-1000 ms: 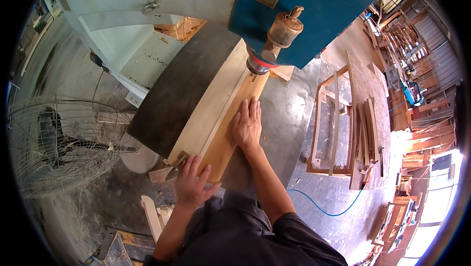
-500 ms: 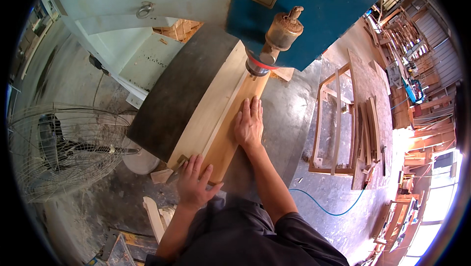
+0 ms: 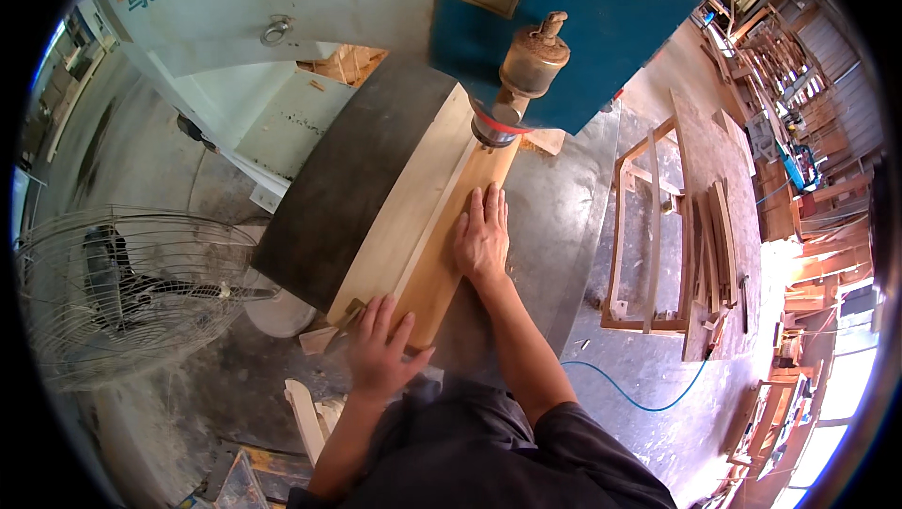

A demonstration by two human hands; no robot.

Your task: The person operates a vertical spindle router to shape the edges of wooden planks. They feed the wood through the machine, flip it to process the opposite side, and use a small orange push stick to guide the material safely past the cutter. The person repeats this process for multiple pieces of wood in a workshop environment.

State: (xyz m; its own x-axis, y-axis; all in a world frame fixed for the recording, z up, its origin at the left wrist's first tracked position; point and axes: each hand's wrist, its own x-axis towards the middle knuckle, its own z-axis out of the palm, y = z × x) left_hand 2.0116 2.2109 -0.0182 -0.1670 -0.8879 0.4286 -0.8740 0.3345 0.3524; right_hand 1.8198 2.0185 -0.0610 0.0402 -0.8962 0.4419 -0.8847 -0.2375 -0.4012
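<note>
My right hand (image 3: 484, 239) lies flat, fingers stretched, on a honey-coloured board (image 3: 432, 292). My left hand (image 3: 381, 349) rests with fingers open at the board's near end, touching it and the edge of a pale wooden strip (image 3: 395, 218), beside a small metal piece (image 3: 349, 312). The strip runs along a dark block (image 3: 343, 171) on the grey metal machine table (image 3: 554, 227). At the far end of the board a spindle with a red ring (image 3: 495, 129) carries a short bit, beneath a dusty cylinder (image 3: 534, 63) in front of a blue panel (image 3: 592, 30).
A wire-caged fan (image 3: 132, 293) stands at left beside the white machine body (image 3: 235, 11). At right are a wooden frame bench (image 3: 700, 143) with stacked slats, a blue hose (image 3: 639, 404) on the floor and piles of timber (image 3: 775, 58). Wood offcuts (image 3: 310, 415) lie low left.
Board and both hands sit slightly further right in the picture, along with the surroundings. The hands keep the same place on the board, fingers still spread.
</note>
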